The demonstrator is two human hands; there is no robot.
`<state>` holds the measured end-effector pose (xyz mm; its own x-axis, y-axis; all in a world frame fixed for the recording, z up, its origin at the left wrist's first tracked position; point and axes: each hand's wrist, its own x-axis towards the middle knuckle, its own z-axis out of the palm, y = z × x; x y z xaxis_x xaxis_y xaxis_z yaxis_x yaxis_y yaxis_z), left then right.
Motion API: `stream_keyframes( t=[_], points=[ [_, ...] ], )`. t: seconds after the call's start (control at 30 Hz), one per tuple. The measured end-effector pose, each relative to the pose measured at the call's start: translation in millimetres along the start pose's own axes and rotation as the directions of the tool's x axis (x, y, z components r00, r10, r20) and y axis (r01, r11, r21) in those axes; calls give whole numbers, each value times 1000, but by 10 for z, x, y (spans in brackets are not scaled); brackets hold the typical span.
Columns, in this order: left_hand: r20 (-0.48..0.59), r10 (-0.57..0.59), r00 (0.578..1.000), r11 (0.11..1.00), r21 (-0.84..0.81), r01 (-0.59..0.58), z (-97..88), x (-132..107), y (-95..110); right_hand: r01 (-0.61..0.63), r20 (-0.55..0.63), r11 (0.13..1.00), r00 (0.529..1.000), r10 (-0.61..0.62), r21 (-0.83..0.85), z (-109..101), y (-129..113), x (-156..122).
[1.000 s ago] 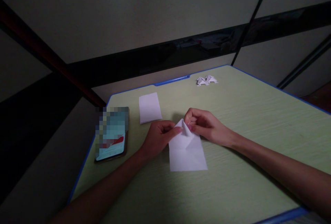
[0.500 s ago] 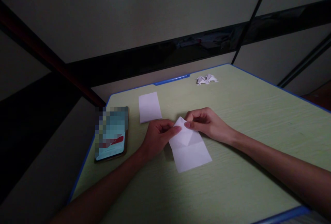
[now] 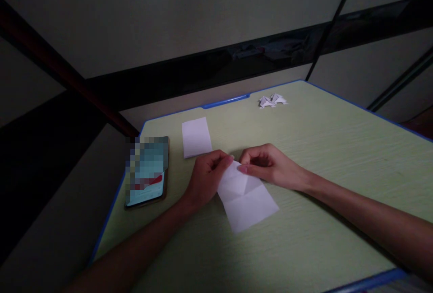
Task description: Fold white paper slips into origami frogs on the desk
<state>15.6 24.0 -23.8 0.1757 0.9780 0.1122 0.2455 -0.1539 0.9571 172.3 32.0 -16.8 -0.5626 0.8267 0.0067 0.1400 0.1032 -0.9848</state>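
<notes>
Spreading wide, a pale, wood-grained tabletop [image 3: 331, 148] is bordered in blue. By the left hand [image 3: 206, 178] and the right hand [image 3: 274, 164], thumbs against curled fingers, the far end of a creased white sheet [image 3: 252, 209] is pinched over its middle; a flat paper rectangle [image 3: 196, 137] and two small, angular paper figures [image 3: 266, 102] are set farther back.

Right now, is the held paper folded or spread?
Near end spread: the paper shows an open panel below a crease. Far end, held by left hand and right hand: cannot tell.

The hands [image 3: 206, 178] [image 3: 272, 166] partly hide the creased paper [image 3: 248, 200]; pixelation obscures part of the phone [image 3: 150, 166].
</notes>
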Motion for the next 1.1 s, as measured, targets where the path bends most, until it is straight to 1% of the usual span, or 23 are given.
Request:
stream_keyframes(
  t=[0.1, 0.17, 0.23, 0.37, 0.47, 0.6, 0.67, 0.73, 0.8, 0.87, 0.97, 1.1],
  points=[
    [-66, 2, 998, 1000, -14, -3, -7, -15, 14, -50, -42, 997, 998, 52, 57, -21, -7, 18],
    [-74, 0, 997, 999, -37, -3, -4, -19, 15, -64, -78, 996, 995, 69, 69, -27, -15, 22],
    [-46, -24, 999, 997, -75, 21, 4, -15, 6, -69, -117, 996, 990, 76, 63, -30, -22, 19],
    [78, -113, 991, 984, -130, 122, 19, 6, -29, -67, -191, 997, 979, 73, 40, -41, -13, 17],
    [96, -151, 984, 976, -141, 164, 19, 23, -39, -30, -211, 998, 976, 43, 62, -49, 15, 30],
    [100, -189, 977, 967, -154, 203, 7, 28, -29, 20, -238, 990, 971, 14, 137, -54, 41, 54],
    [97, -197, 976, 966, -148, 210, 2, 26, -28, 15, -232, 985, 973, 24, 169, -53, 35, 60],
    [89, -190, 978, 970, -135, 201, 1, 24, -32, -3, -177, 985, 984, 34, 171, -46, 24, 60],
    [89, -177, 980, 975, -121, 187, 2, 23, -35, -22, -109, 991, 993, 36, 134, -35, 16, 54],
    [99, -168, 981, 978, -107, 178, 5, 24, -31, -35, -72, 995, 997, 42, 93, -26, 20, 46],
    [106, -140, 984, 987, -65, 148, 6, 22, -14, -57, -65, 994, 996, 63, 94, -24, 40, 38],
    [65, -65, 996, 997, 34, 63, 1, 17, 1, -71, -64, 992, 995, 78, 102, -37, 55, 41]
  ],
)
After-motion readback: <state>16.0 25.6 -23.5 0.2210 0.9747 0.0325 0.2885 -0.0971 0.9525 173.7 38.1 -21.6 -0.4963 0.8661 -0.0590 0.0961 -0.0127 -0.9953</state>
